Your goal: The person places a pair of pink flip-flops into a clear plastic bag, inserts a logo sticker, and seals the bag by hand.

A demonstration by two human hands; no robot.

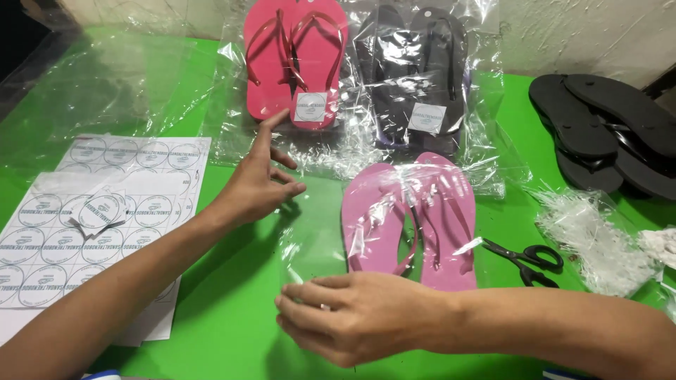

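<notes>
Right hand presses flat on the slippery bag of light, soft pink sandals, best pinched at its open edge; left hand hovers open.

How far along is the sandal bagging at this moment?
Done: the red pair and dark pair lie bagged with round labels. In hand: the right hand presses the clear bag's end over the pink pair; left hand hovers open. Left: no label there yet; black sandals lie unbagged.
</notes>
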